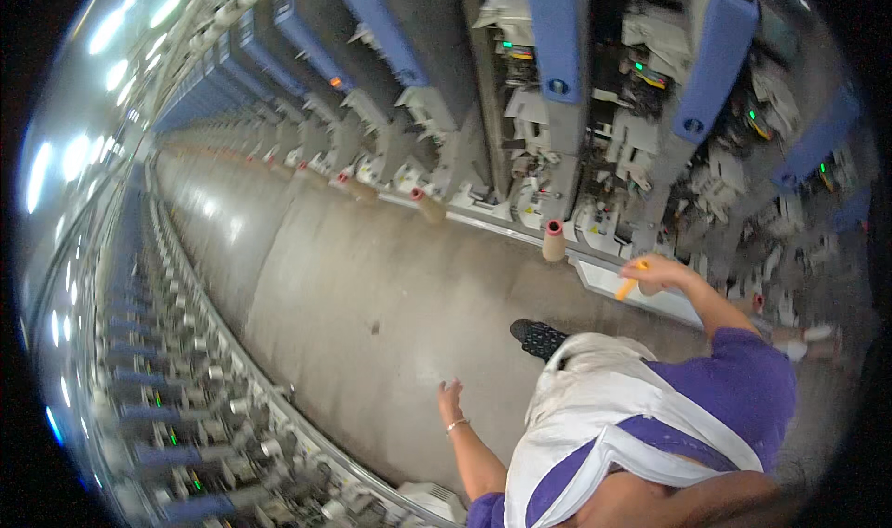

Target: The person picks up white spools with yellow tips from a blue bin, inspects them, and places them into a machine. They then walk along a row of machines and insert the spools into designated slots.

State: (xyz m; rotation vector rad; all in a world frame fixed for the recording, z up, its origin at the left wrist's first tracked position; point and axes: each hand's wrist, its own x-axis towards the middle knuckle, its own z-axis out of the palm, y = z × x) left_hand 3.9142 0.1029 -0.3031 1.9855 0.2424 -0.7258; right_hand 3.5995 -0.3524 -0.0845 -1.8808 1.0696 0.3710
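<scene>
Entry, largest to smallest, as I read it from the head view.

1. Machine row [520, 110]: a long bank of winding units with blue upright arms, grey housings and small green lamps, running along the right side of the aisle and bending away to the upper left. A 2nd row [167, 407] lines the left side.

2. Aisle floor [372, 286]: bare grey concrete between the 2 rows. I see a dark patterned shoe [537, 338] on it, just ahead of the white and purple clothing [632, 417].

3. Ledge [641, 296]: the pale lower edge of the right-hand machine row, directly under the raised hand.

4. Cone tube [554, 241]: tan, with a pink top, standing upright at the ledge, just left of the raised hand. More tubes of the same kind stand farther up the row.

5. Right hand [658, 273]: reaching out to the machine ledge, fingers closed around the orange tube.

6. Left hand [451, 400]: hanging out over the floor, fingers loosely spread, holding nothing, a thin bracelet at the wrist. It is well apart from the machine.

7. Orange tube [628, 287]: small and slim, gripped at its upper end, long axis tilted down and to the left, lower end just over the ledge. The upright cone tube lies to its left, so the right hand is by far the nearer of the 2.
</scene>
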